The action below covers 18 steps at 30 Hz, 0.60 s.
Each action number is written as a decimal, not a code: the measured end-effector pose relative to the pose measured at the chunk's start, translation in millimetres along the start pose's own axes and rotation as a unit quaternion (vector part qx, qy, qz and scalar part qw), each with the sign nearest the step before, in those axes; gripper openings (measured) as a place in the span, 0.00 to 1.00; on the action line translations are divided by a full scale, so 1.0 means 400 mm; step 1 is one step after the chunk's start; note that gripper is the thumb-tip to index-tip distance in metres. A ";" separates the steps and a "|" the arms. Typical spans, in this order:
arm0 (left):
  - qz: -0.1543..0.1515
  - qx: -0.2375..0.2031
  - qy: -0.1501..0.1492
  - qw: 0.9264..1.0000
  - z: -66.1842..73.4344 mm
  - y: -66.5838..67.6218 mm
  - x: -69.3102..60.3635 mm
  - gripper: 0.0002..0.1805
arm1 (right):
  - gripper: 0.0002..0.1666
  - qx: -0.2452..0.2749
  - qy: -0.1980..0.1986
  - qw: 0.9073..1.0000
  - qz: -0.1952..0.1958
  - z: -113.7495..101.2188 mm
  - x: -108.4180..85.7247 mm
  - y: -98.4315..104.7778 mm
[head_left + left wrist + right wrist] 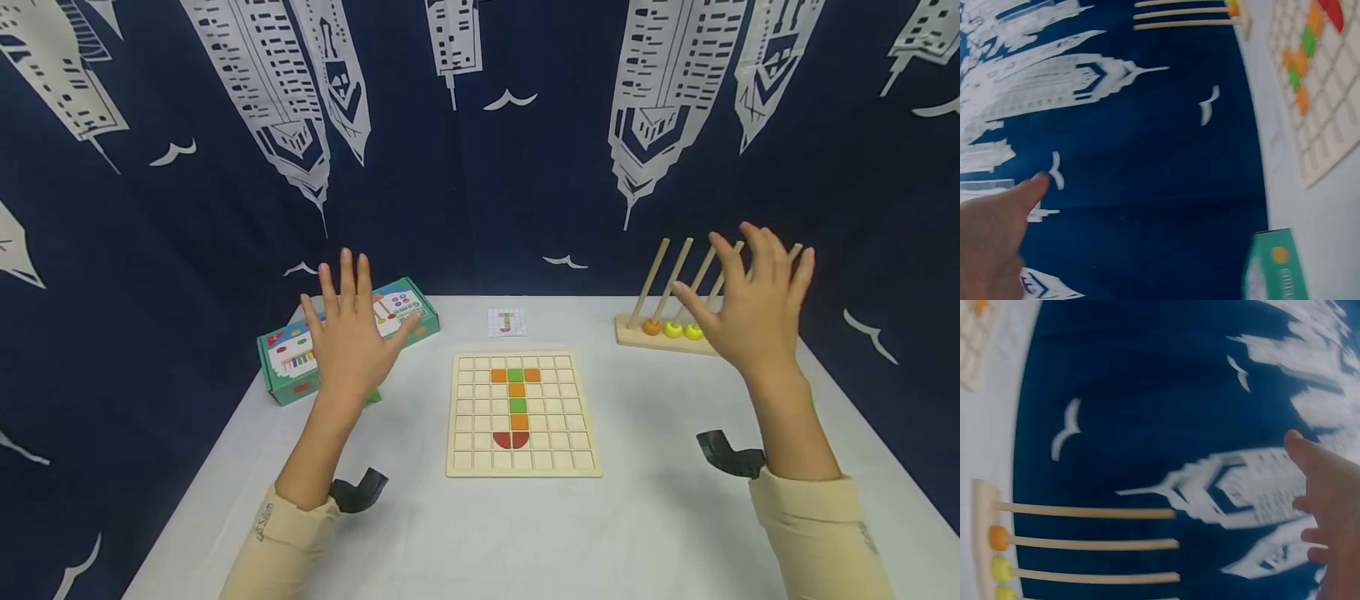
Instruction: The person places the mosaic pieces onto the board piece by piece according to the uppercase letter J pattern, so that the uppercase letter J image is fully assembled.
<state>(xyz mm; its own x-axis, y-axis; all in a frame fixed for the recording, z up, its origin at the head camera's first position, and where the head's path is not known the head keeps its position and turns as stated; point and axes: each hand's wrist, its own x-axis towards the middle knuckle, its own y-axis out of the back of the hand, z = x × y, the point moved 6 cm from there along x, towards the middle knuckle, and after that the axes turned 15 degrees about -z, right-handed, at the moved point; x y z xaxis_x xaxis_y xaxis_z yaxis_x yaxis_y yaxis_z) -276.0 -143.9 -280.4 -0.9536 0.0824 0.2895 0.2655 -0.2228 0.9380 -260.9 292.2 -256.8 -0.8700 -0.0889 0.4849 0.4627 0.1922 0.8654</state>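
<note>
Both hands are raised above the table with fingers spread, holding nothing. The left hand [351,342] is up in front of the teal box [281,385], and its thumb shows in the left wrist view. On the right, the other hand [761,317] partly covers a wooden peg rack [630,332] with orange and yellow beads at the peg bases. Between the hands lies a wooden grid board [465,467]. Orange and green squares on it form a T-topped column, with two red rounded pieces [502,440] at its foot.
A small printed card [507,322] with a similar coloured figure lies behind the board. Something green [374,396] shows beside the left wrist, partly hidden. Dark straps are on both wrists. A navy curtain [465,208] with white building prints hangs behind the white table [525,533].
</note>
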 end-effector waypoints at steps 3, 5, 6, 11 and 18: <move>-0.098 0.028 0.007 0.995 -0.009 -0.081 0.002 0.58 | 0.52 -0.030 -0.016 0.995 -0.089 -0.009 0.001 -0.075; -0.158 0.039 0.012 0.987 -0.018 -0.137 -0.004 0.60 | 0.56 -0.046 -0.024 0.988 -0.146 -0.008 -0.010 -0.131; -0.185 0.047 0.014 0.982 -0.023 -0.163 -0.008 0.60 | 0.57 -0.052 -0.027 0.983 -0.171 -0.006 -0.017 -0.158; -0.247 0.051 0.027 0.967 -0.036 -0.237 -0.030 0.61 | 0.62 -0.073 -0.028 0.967 -0.241 0.008 -0.052 -0.244; -0.234 0.037 0.025 0.971 -0.028 -0.228 -0.035 0.60 | 0.61 -0.061 -0.032 0.968 -0.242 0.018 -0.062 -0.255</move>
<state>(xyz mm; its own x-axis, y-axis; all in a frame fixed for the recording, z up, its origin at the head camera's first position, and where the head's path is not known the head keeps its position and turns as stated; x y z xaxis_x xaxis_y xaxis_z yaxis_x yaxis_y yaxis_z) -288.4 -135.6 -372.2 -0.9774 0.1109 -0.1800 -0.1914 -0.1017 0.9762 -288.0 281.7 -358.1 -0.9968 -0.0785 0.0145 0.0125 0.0258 0.9996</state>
